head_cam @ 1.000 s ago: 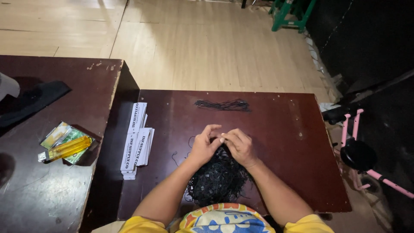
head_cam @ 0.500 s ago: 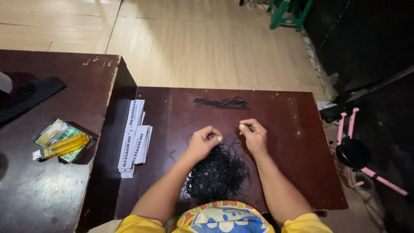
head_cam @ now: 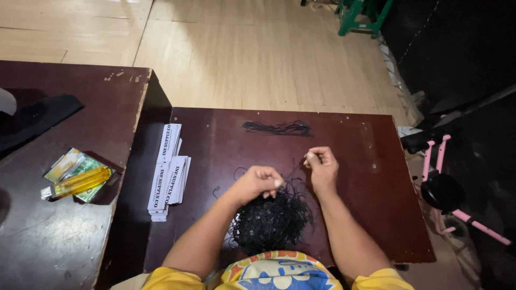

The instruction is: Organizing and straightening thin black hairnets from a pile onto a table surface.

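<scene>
L hand [head_cam: 262, 182] pinched on thin black string strand, right above tangled black string heap [head_cam: 271, 221] at table near edge. R hand [head_cam: 321, 166] pinched on strand's other end, up-right of heap. Strand axis runs L-R btwn hands. L nearer heap. 1 heap, 1 laid-out black string bundle [head_cam: 277, 128] far side, 2 white paper tag stacks [head_cam: 167, 172] left on dark red-brown wooden table [head_cam: 371, 204].

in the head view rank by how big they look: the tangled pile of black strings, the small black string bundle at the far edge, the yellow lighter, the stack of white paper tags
1. tangled pile of black strings
2. stack of white paper tags
3. small black string bundle and yellow lighter: these look about alike in length, and the bundle lies farther from the camera, so I would not rank them.
</scene>
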